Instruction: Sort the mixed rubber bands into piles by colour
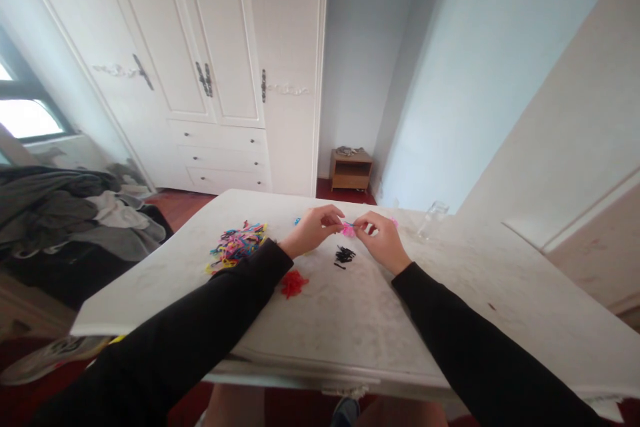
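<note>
My left hand [317, 227] and my right hand [379, 235] are close together above the far half of the table, fingers pinched. A thin blue rubber band [349, 224] spans the small gap between their fingertips. Just beneath it lies a pink pile of bands [349, 232], partly covered by my fingers. Nearer to me is a small heap of black bands [345, 254], with one black piece apart from it. Red bands [294, 283] form another heap below my left wrist. Left of my left forearm spreads a mixed multicoloured pile of bands [237, 243].
A clear glass [435, 217] stands on the white-covered table [500, 293], at the far right. A few blue bands [297, 221] lie beyond my left wrist. Clothes [75, 207] are heaped at left. A white wardrobe [220, 33] and a small wooden cabinet [352, 170] stand behind.
</note>
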`<action>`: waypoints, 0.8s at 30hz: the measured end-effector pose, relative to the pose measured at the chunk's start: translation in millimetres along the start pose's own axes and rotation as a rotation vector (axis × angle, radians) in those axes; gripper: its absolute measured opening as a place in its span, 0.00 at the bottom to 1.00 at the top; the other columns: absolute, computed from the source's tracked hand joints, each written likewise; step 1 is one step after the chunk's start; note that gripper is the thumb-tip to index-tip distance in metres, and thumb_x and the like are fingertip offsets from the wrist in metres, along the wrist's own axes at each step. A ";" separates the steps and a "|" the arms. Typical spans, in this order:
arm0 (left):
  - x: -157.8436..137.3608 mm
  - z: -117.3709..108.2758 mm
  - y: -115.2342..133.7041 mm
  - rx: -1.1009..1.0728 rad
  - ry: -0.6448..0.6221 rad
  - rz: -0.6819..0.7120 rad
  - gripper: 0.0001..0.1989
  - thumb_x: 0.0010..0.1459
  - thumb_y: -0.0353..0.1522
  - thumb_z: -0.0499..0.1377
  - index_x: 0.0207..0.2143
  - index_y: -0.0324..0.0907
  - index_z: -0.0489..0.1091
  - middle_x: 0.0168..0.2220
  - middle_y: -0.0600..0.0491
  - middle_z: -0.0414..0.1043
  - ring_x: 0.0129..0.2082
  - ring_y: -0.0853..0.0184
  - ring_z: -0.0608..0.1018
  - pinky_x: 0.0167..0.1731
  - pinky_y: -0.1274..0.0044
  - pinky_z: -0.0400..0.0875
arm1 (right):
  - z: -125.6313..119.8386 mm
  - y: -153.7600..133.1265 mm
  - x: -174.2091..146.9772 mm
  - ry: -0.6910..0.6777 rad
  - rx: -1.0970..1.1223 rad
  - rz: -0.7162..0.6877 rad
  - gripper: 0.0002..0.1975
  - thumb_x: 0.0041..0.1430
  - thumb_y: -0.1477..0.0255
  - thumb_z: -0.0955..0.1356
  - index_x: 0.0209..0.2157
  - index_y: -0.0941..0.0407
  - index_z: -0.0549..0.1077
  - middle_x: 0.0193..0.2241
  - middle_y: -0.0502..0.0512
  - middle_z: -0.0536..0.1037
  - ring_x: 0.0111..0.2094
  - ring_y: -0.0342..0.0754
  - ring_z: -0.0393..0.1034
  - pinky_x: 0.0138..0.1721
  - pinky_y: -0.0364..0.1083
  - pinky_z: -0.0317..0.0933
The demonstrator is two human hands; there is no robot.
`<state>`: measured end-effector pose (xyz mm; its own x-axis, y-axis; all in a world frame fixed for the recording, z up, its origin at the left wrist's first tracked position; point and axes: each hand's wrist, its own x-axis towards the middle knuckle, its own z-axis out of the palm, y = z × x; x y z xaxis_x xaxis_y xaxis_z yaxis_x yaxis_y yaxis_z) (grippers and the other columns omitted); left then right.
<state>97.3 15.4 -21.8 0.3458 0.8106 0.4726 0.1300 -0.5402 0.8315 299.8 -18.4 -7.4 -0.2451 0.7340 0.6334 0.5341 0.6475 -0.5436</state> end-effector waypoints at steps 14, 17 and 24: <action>12.3 -33.9 11.5 -1.142 0.304 -0.590 0.13 0.50 0.15 0.50 0.33 0.32 0.70 0.25 0.53 0.63 0.20 0.77 0.65 0.19 0.87 0.64 | 2.6 7.2 0.1 0.031 -0.048 0.073 0.05 0.56 0.70 0.69 0.29 0.56 0.76 0.29 0.53 0.79 0.32 0.47 0.71 0.32 0.45 0.60; 11.9 -34.2 12.3 -1.130 0.281 -0.630 0.08 0.51 0.20 0.50 0.27 0.34 0.67 0.21 0.56 0.56 0.17 0.76 0.60 0.14 0.86 0.54 | 4.2 7.1 -1.0 0.009 -0.043 0.076 0.06 0.57 0.70 0.70 0.28 0.56 0.75 0.29 0.53 0.78 0.31 0.47 0.70 0.31 0.45 0.60; 9.2 -28.2 10.6 -0.444 0.067 -0.348 0.13 0.56 0.35 0.61 0.22 0.37 0.69 0.16 0.63 0.45 0.16 0.78 0.48 0.17 0.80 0.39 | 4.2 10.5 -1.0 -0.019 -0.013 0.056 0.04 0.57 0.72 0.69 0.30 0.56 0.77 0.29 0.53 0.78 0.31 0.46 0.70 0.31 0.45 0.61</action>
<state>75.6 23.5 -0.4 0.2909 0.9443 0.1541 -0.1820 -0.1035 0.9778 302.3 -11.5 -16.0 -0.2297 0.7725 0.5920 0.5574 0.6031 -0.5706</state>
